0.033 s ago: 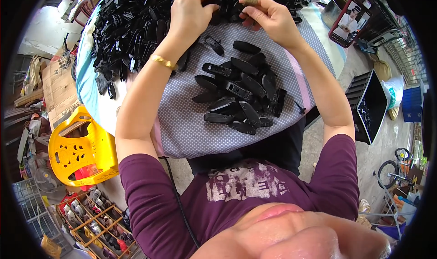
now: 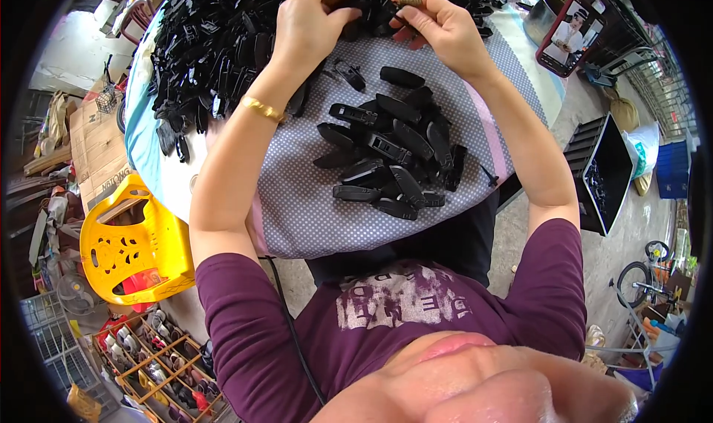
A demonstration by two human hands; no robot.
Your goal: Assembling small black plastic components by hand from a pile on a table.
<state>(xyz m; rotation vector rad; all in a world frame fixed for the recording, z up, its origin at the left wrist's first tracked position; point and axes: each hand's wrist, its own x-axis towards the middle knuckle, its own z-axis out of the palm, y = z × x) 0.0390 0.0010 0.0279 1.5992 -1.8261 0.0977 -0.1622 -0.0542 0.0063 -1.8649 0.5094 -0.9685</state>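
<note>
At the top centre of the frame, we cannot make out the small black plastic part (image 2: 369, 11), half hidden between both hands; the left hand (image 2: 312, 22) and right hand (image 2: 438, 25) have fingers closed on it, above the counter (image 2: 312, 215)

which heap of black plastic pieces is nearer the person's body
The small heap of black pieces on the dotted cloth; the big pile lies farther away, at the far left.
</note>
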